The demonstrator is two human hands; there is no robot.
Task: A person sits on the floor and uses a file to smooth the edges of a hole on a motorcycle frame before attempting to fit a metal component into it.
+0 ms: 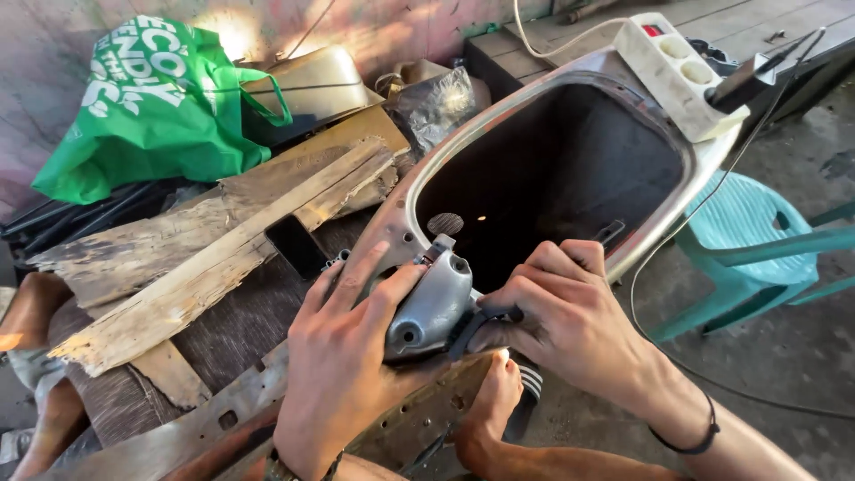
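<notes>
My left hand (343,356) wraps over a small grey metal part (434,303) with a rounded housing, pressing it against the rim of a large bare-metal vehicle body shell (570,71). My right hand (570,312) grips the black piece at the part's right side, fingers curled at the edge of the shell's dark opening (552,169). A black cord bracelet sits on my right wrist. My bare foot (488,419) rests under the hands on a rusty metal panel (223,419).
Weathered wooden planks (205,240) lie to the left, with a green shopping bag (151,98) behind them. A white power strip (681,71) rests on the shell's far rim. A teal plastic chair (757,240) stands at right on the concrete floor. A cable trails across the floor.
</notes>
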